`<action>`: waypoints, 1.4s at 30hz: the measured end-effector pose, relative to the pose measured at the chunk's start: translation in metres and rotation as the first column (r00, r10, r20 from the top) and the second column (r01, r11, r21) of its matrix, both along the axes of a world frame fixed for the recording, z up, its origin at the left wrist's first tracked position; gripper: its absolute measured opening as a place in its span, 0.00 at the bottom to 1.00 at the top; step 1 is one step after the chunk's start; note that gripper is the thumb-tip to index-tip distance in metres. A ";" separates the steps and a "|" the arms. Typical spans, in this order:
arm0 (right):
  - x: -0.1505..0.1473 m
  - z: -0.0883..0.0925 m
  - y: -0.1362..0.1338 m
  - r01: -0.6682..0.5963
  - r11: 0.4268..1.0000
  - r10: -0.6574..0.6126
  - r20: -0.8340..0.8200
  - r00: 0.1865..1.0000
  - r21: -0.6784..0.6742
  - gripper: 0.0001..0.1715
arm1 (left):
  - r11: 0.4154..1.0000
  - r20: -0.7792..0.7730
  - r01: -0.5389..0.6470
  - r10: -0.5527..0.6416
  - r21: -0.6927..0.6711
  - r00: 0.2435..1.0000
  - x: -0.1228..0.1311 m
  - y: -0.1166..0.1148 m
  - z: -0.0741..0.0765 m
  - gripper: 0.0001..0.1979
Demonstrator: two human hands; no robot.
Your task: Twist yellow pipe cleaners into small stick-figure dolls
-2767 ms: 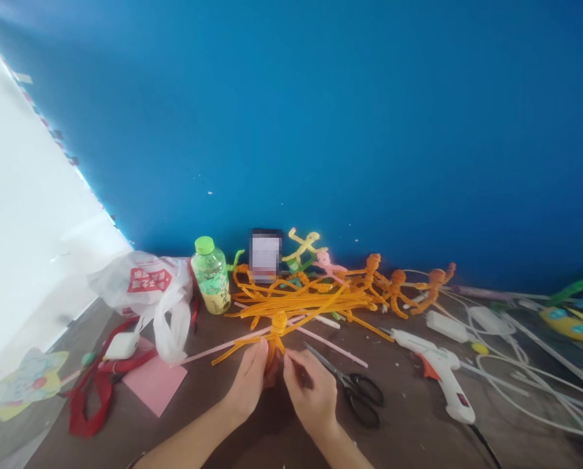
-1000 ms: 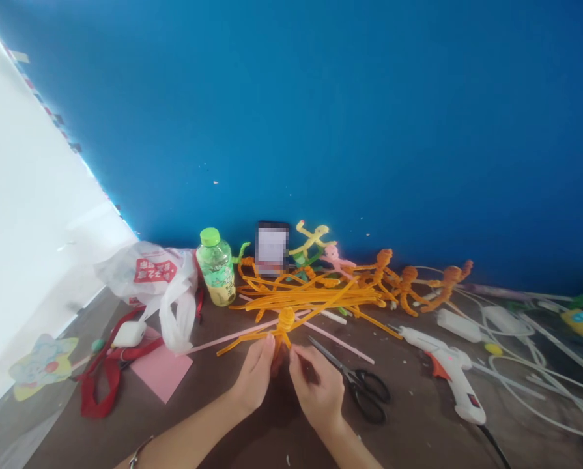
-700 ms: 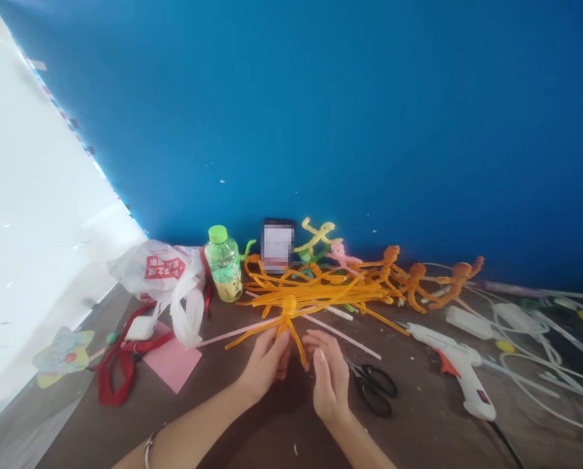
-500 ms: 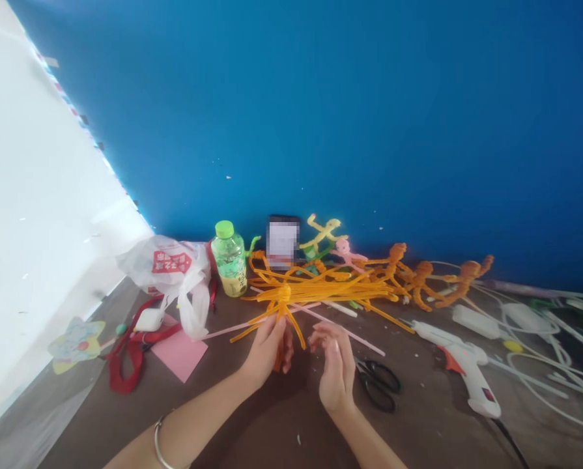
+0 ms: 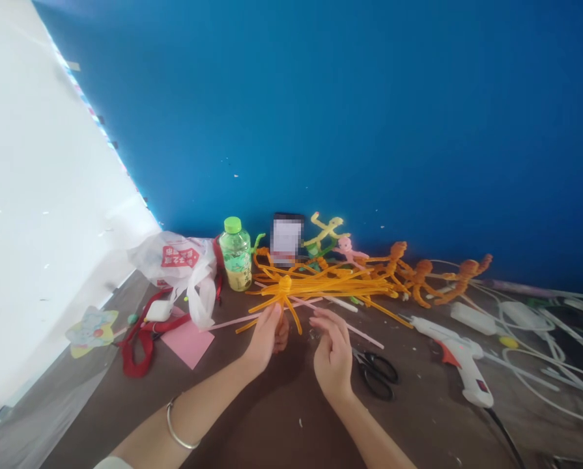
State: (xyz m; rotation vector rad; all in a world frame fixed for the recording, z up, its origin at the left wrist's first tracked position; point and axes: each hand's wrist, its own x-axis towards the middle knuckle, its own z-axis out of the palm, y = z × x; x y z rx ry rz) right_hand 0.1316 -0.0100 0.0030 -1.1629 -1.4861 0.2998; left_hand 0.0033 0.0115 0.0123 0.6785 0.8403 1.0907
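Note:
My left hand (image 5: 268, 335) pinches an orange pipe-cleaner figure (image 5: 284, 288) by its lower part. The figure has a wound head at the top and several loose strands fanning out below it. To its right, my right hand (image 5: 333, 352) is held apart with curved fingers and shows nothing in it. Behind both hands lies a pile of orange pipe cleaners (image 5: 340, 286). Black-handled scissors (image 5: 376, 372) rest on the table just right of my right hand.
A glue gun (image 5: 460, 355) and white cables (image 5: 530, 371) lie on the right. Finished orange figures (image 5: 423, 277) stand along the blue wall. A green-capped bottle (image 5: 236, 257), a plastic bag (image 5: 174, 257), red ribbon (image 5: 137, 348) and pink paper (image 5: 189, 345) are on the left.
The whole view has shifted slightly, most things on the left appearing further right. My left hand still pinches the figure, and my right hand's fingers stay curved beside it.

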 end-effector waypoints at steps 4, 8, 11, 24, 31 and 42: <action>0.001 0.000 0.000 0.011 1.000 -0.012 0.040 0.999 0.013 0.21 | 0.999 0.010 0.004 -0.004 0.036 1.000 0.002 0.000 0.000 0.19; 0.000 0.001 0.000 -0.015 0.999 0.014 -0.024 1.000 -0.048 0.14 | 0.990 -0.030 0.004 0.000 0.142 1.000 0.003 0.000 -0.002 0.18; -0.001 -0.001 -0.001 -0.116 0.983 0.099 -0.115 0.988 -0.146 0.11 | 0.988 -0.026 0.017 -0.013 0.153 1.000 0.003 0.000 -0.002 0.18; -0.005 -0.001 -0.004 -0.188 0.970 0.184 -0.043 0.982 -0.153 0.10 | 0.978 -0.024 0.076 -0.073 0.193 0.997 0.004 -0.002 0.000 0.22; -0.005 0.003 -0.005 -0.164 0.982 0.167 0.030 0.985 -0.093 0.09 | 0.981 0.088 -0.037 0.021 0.188 0.996 0.005 0.000 -0.001 0.12; -0.006 0.004 -0.005 -0.147 0.989 0.148 0.050 0.988 -0.022 0.08 | 0.997 -0.080 0.055 -0.050 0.060 0.996 0.001 -0.002 0.002 0.25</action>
